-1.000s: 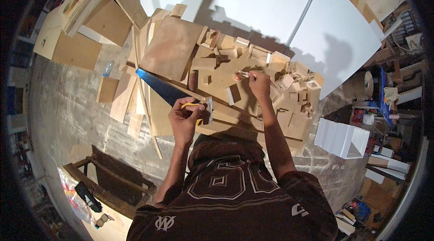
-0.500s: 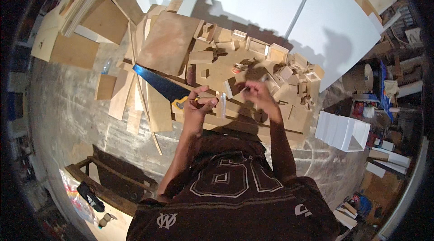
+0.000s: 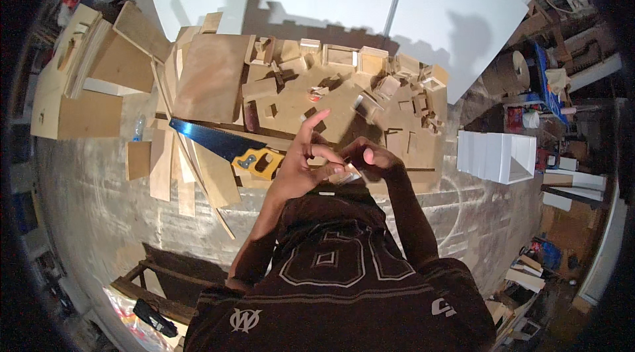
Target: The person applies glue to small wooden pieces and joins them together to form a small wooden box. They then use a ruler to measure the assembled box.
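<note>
Pinching a small, flat, pale piece (image 3: 354,171), too small to identify, between thumb and bent fingers of the left hand (image 3: 309,161), over the near edge of the tan wooden worktop (image 3: 340,99). Curling the shadowed fingers of the right hand (image 3: 378,157) in close by the piece, cannot tell whether gripping it. Facing small open light-wood boxes (image 3: 340,56) along the far side, with a blue-bladed, yellow-handled handsaw (image 3: 221,145) lying just beside the left hand.

A white box (image 3: 495,157) stands on the grey floor (image 3: 86,187).
</note>
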`<state>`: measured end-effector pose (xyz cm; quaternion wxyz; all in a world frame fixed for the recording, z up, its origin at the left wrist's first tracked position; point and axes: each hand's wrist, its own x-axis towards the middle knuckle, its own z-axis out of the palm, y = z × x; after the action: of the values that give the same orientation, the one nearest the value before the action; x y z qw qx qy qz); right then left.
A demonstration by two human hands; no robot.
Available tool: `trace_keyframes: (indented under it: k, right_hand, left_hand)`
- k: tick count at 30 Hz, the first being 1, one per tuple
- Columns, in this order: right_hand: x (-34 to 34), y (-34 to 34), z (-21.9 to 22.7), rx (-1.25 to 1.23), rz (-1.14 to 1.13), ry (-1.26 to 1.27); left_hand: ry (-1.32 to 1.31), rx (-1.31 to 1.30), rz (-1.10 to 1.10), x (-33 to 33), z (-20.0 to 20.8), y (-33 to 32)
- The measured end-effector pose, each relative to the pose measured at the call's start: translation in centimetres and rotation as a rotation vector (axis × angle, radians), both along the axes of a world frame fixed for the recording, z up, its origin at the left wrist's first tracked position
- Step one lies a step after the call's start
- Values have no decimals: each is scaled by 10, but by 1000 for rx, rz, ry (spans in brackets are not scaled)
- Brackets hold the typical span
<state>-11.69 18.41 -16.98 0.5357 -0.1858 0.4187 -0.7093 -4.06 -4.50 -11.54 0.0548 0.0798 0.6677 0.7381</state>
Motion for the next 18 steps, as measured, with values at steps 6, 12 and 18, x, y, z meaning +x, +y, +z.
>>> trace_keyframes:
  k: [6, 12, 18]
  right_hand:
    - [-5, 31, 12, 267, 55, 162]
    - [-14, 26, 33, 314, 109, 212]
    - [-10, 29, 28, 115, -124, 214]
  left_hand:
    - [-37, -69, -184, -11, 35, 13]
    - [81, -162, -168, -18, 35, 15]
    - [-126, -232, 203, -6, -46, -27]
